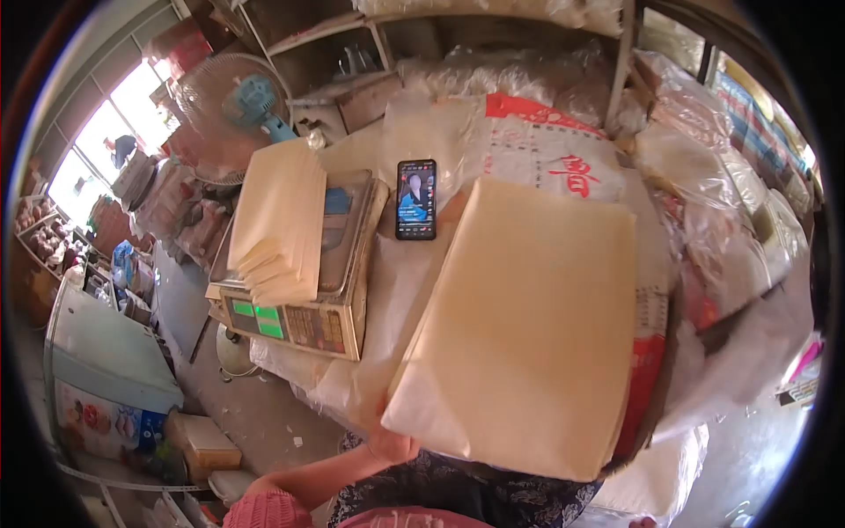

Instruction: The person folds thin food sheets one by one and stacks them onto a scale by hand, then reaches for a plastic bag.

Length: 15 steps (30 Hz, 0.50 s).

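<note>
A large stack of cream-coloured sheets (528, 326) lies on the plastic-covered surface in front of me. My left hand (393, 443) is at the stack's near left corner, its fingers partly hidden by the sheets. I cannot see my right hand. On the left, a smaller pile of cream sheets (282, 211) rests fanned on a digital scale (295, 326) with green displays. Between the two piles lies a phone (416, 201) with its screen lit.
A white and red printed sack (554, 158) lies behind the big stack. Plastic-wrapped bundles (695, 194) stand at the right. A fan (251, 101) is at the back left, near shelves (308, 40). A pale cabinet (110, 343) stands at far left.
</note>
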Tool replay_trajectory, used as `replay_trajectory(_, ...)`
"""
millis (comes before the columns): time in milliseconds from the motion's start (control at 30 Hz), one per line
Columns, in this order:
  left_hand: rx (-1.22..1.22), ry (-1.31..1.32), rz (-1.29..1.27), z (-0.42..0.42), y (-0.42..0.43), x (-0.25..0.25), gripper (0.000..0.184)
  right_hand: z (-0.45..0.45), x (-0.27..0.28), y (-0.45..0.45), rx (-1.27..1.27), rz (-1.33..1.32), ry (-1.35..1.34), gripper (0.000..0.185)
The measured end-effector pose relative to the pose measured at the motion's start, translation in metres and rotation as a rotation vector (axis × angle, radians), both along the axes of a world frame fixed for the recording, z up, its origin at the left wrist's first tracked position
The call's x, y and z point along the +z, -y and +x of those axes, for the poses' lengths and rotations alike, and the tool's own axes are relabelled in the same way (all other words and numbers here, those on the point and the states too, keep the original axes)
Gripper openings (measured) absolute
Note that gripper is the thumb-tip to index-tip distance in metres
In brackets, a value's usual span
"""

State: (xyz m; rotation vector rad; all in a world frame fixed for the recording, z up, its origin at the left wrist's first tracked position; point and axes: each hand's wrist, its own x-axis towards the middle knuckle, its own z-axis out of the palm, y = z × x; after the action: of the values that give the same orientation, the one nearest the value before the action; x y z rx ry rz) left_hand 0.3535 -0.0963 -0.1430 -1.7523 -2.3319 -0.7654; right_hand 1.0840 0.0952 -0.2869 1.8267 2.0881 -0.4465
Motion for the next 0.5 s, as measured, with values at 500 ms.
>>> replay_trajectory(500,-0.052,0.475,-0.029,0.012,0.007,-0.009,0.059,-0.32,0.315,-0.162,0.134,-0.228,-0.327,0.038)
